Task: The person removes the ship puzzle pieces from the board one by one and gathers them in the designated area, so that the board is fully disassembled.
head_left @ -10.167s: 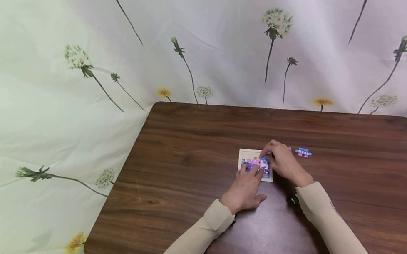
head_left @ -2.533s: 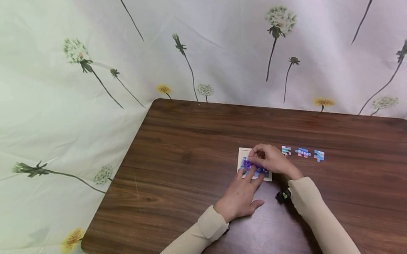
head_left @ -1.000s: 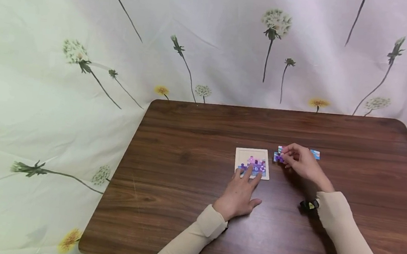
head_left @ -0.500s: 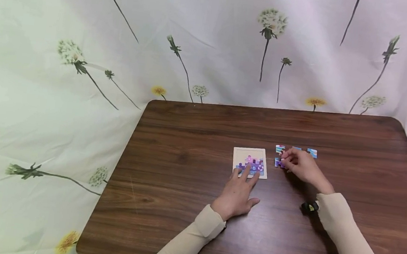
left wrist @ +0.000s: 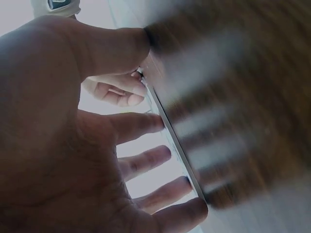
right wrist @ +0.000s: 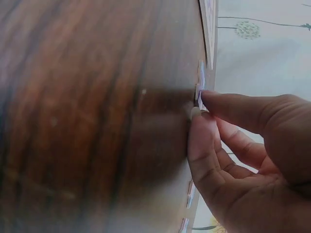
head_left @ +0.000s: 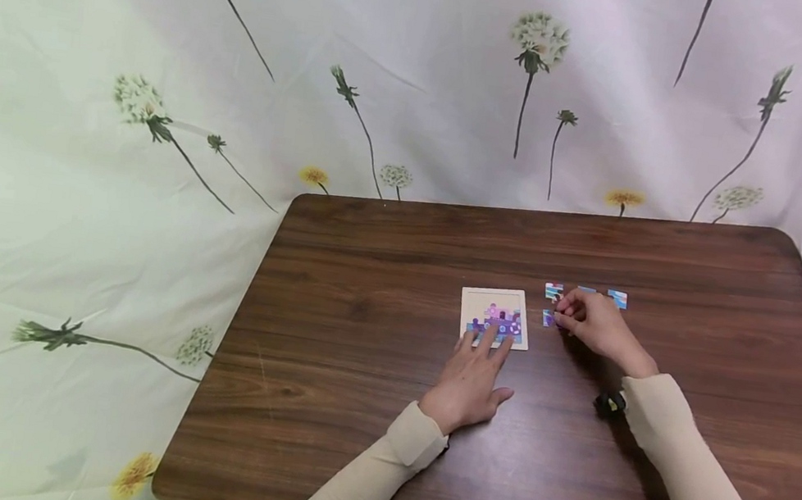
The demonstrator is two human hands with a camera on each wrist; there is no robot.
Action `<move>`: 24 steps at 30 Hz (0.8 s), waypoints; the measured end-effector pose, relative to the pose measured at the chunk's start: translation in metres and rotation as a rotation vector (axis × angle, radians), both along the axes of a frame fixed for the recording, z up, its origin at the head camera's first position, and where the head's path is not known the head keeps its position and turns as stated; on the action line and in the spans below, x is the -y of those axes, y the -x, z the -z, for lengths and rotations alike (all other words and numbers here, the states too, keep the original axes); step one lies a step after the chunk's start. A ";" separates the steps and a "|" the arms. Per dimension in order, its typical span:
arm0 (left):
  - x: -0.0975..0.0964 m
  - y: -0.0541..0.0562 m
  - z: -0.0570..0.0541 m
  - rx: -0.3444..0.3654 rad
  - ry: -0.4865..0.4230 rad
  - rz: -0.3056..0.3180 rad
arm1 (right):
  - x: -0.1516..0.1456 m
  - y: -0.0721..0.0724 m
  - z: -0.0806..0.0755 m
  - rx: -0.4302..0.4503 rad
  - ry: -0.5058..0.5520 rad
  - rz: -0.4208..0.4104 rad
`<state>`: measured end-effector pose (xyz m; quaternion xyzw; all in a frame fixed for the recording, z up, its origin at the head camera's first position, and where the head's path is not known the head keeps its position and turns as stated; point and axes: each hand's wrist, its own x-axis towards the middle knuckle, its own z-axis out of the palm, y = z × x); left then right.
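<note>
A small square puzzle tray (head_left: 478,302) with a pale rim lies on the table, partly filled with joined purple, pink and blue pieces. My left hand (head_left: 468,381) is spread flat, its fingertips resting on the tray's near edge; in the left wrist view the fingers reach straight to that edge. To the right of the tray, my right hand (head_left: 600,329) pinches a purple and blue puzzle piece (head_left: 547,318) between thumb and index finger. In the right wrist view this puzzle piece (right wrist: 201,80) lies at table level, partly covered by the fingertips.
Beyond the right hand lie loose puzzle pieces: one at left (head_left: 553,290), one partly hidden behind the hand (head_left: 586,289), and one at right (head_left: 617,299). The brown wooden table (head_left: 368,279) meets a dandelion-print cloth (head_left: 420,79) at its back and left.
My right hand has moved from over the tray to the right, carrying the purple and blue puzzle piece to the table beside the loose pieces. My left hand has stayed at the tray's near edge.
</note>
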<state>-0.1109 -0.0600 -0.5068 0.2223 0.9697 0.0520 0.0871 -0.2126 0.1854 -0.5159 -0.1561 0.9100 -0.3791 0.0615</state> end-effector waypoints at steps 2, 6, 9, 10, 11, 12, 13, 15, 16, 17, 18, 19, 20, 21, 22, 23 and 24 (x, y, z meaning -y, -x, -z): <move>0.000 0.000 -0.001 -0.014 -0.002 0.002 | 0.001 0.000 -0.001 -0.003 -0.004 0.007; 0.002 -0.001 -0.002 -0.037 -0.010 0.002 | 0.006 -0.001 -0.005 -0.024 0.004 0.017; 0.003 -0.001 0.001 -0.064 -0.011 0.006 | 0.013 -0.002 -0.010 -0.043 0.009 0.015; 0.003 0.000 0.001 -0.069 -0.010 0.008 | 0.016 -0.002 -0.011 -0.046 0.013 0.010; 0.003 0.000 0.001 -0.074 -0.011 0.009 | 0.019 -0.002 -0.013 -0.045 0.014 0.003; 0.004 0.000 0.001 -0.078 -0.012 0.010 | 0.023 -0.002 -0.015 -0.044 0.023 -0.009; 0.004 0.000 0.001 -0.083 -0.010 0.012 | 0.026 -0.002 -0.016 -0.043 0.030 -0.019; 0.004 0.001 0.001 -0.088 -0.008 0.018 | 0.033 0.000 -0.017 -0.032 0.047 -0.039; 0.004 0.001 -0.001 -0.075 -0.002 0.020 | 0.037 0.001 -0.017 -0.025 0.048 -0.045; 0.004 0.002 -0.001 -0.072 0.003 0.021 | 0.040 0.002 -0.016 -0.017 0.051 -0.051; 0.004 0.002 -0.001 -0.068 0.008 0.023 | 0.042 0.003 -0.016 -0.011 0.060 -0.057; 0.004 0.003 -0.001 -0.062 0.011 0.023 | 0.045 0.004 -0.015 -0.009 0.059 -0.059; 0.004 0.003 -0.001 -0.056 0.013 0.022 | 0.047 0.006 -0.014 -0.004 0.061 -0.061; 0.004 0.003 -0.001 -0.050 0.016 0.020 | 0.049 0.006 -0.014 -0.002 0.066 -0.064; 0.004 0.002 -0.001 -0.042 0.016 0.017 | 0.051 0.006 -0.014 -0.003 0.067 -0.066; 0.004 0.002 -0.001 -0.036 0.016 0.015 | 0.053 0.007 -0.013 -0.004 0.070 -0.069; 0.004 0.002 -0.001 -0.032 0.015 0.013 | 0.054 0.007 -0.013 -0.005 0.070 -0.073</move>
